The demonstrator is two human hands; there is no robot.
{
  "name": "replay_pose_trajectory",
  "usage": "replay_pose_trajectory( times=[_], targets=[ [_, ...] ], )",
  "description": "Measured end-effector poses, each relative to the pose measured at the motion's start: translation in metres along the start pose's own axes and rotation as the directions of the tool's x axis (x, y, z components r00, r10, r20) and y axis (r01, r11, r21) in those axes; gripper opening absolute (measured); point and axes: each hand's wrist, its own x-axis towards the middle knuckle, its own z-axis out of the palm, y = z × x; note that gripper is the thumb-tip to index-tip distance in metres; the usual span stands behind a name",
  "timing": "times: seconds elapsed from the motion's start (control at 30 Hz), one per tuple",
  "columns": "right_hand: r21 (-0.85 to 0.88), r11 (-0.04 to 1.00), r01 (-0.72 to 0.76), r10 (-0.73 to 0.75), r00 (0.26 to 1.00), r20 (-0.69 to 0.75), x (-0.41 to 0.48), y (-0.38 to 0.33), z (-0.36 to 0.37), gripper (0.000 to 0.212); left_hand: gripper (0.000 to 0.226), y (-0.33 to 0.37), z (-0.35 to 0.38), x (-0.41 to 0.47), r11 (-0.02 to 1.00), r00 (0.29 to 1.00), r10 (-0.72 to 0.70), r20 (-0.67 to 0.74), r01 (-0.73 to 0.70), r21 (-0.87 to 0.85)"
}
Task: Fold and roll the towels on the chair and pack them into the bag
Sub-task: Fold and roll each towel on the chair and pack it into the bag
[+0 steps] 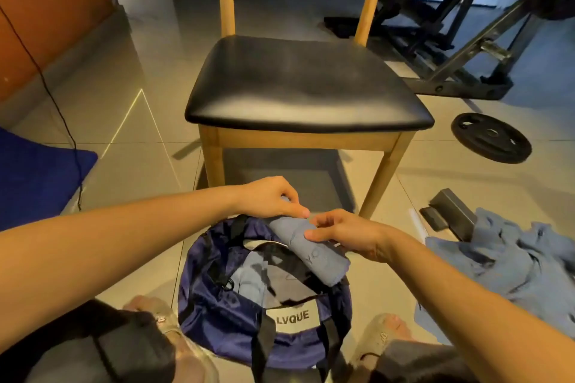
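On the far left stands a big orange-brown box-shaped piece of furniture point(46, 9). A thin black cord point(57, 106) runs down past it to the shiny tiled floor point(140, 71). Just below lies a dark blue soft cushion point(37, 177).

Next comes the round navy blue cloth bag point(211, 314). It sits on the floor between the person's two feet, and it is open at the top. It has black straps and a white label point(292, 317) that says LVQUE. Some grey-blue cloth point(249, 283) shows inside it.

The left hand point(270, 199) is over the far rim of the bag. Its fingers are curled, and the thumb and fingertips pinch the top end of a rolled grey-blue towel point(314, 255). The roll is tilted. Its top end is up at the hands and its low end rests at the bag's opening, on the right side.

Behind the hands stands a wooden chair with a black padded seat point(305, 84).

The right hand point(342, 233) is just beside the left one. Its thumb and bent fingers pinch the side of the same roll near the top.

To the right, a loose heap of grey-blue towels point(504, 267) lies on the floor. A dark grey block point(451, 211) is just behind the heap. Farther back are a flat round black weight plate point(491, 137) and a black metal gym machine point(457, 50).
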Motion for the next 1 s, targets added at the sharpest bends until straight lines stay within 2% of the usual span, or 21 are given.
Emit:
replay_pose_trajectory(
  times=[0.1, 0.2, 0.3, 0.4, 0.57, 0.73, 0.8, 0.9, 1.0],
  targets=[
    [0.097, 0.994, -0.051, 0.059, 0.995, -0.083, 0.012, 0.023, 0.012, 0.025, 0.035, -0.014, 0.019, 0.016, 1.000, 0.999, -0.006, 0.051, 0.006, 0.014],
    [0.205, 0.970, -0.128, 0.157, 0.979, -0.131, 0.030, 0.056, 0.029, 0.028, 0.030, -0.035, 0.042, 0.032, 0.998, 0.998, -0.034, 0.058, 0.030, 0.053],
    [0.212, 0.939, -0.271, 0.308, 0.936, -0.168, 0.048, 0.091, 0.048, 0.039, 0.021, -0.074, 0.065, 0.046, 0.980, 0.995, -0.103, -0.011, 0.104, 0.171],
    [0.197, 0.905, -0.376, 0.415, 0.881, -0.227, 0.062, 0.116, 0.066, 0.054, 0.015, -0.115, 0.085, 0.052, 0.947, 0.980, -0.198, 0.012, 0.188, 0.262],
    [0.173, 0.892, -0.417, 0.452, 0.824, -0.342, 0.089, 0.140, 0.086, 0.047, 0.035, -0.146, 0.111, 0.061, 0.921, 0.973, -0.228, 0.015, 0.211, 0.328],
    [0.120, 0.878, -0.463, 0.473, 0.802, -0.365, 0.123, 0.151, 0.099, 0.039, 0.014, -0.164, 0.130, 0.066, 0.869, 0.989, -0.147, -0.022, 0.140, 0.474],
    [0.080, 0.873, -0.481, 0.473, 0.796, -0.377, 0.134, 0.151, 0.103, 0.040, 0.016, -0.167, 0.133, 0.067, 0.841, 0.996, -0.087, -0.026, 0.088, 0.533],
    [0.038, 0.862, -0.505, 0.476, 0.784, -0.398, 0.150, 0.149, 0.112, 0.030, 0.020, -0.169, 0.124, 0.067, 0.891, 0.998, -0.055, -0.012, 0.055, 0.451],
    [0.035, 0.856, -0.515, 0.484, 0.777, -0.404, 0.160, 0.152, 0.125, 0.023, 0.023, -0.175, 0.114, 0.066, 0.939, 0.994, -0.010, 0.107, -0.027, 0.342]
  ],
)
